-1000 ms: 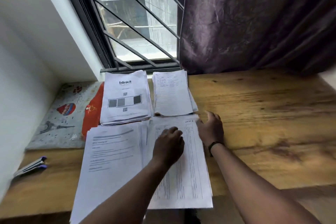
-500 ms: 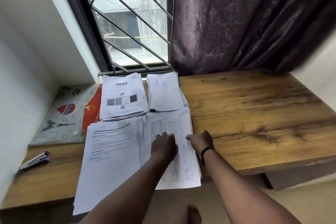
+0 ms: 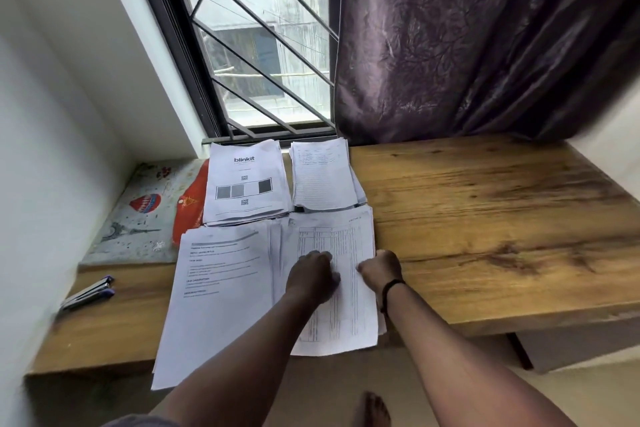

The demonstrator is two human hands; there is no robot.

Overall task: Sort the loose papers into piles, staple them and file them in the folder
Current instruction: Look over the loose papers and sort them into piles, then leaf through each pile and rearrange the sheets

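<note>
Four paper piles lie on the wooden desk (image 3: 485, 236). At the back are a "blinkit" pile (image 3: 244, 180) and a handwritten pile (image 3: 322, 177). In front are a typed-text pile (image 3: 218, 288) and a pile of printed tables (image 3: 349, 315), both overhanging the front edge. My left hand (image 3: 311, 276) rests on the tables pile with its fingers bent down onto the paper. My right hand (image 3: 381, 269) grips that pile's right edge, thumb on top. A patterned folder (image 3: 138, 218) and a red folder (image 3: 188, 208) lie at the left. The stapler (image 3: 88, 293) sits near the wall.
A barred window (image 3: 263, 63) and a purple curtain (image 3: 467, 45) stand behind the desk. A white wall (image 3: 41, 184) closes the left side. Bare wood stretches to the right of the piles. A bare foot (image 3: 372, 409) shows on the floor below.
My right hand slid back along the tables pile's right edge towards me and closed on it. My left hand stayed on the pile. The view pulled back and tilted up.
</note>
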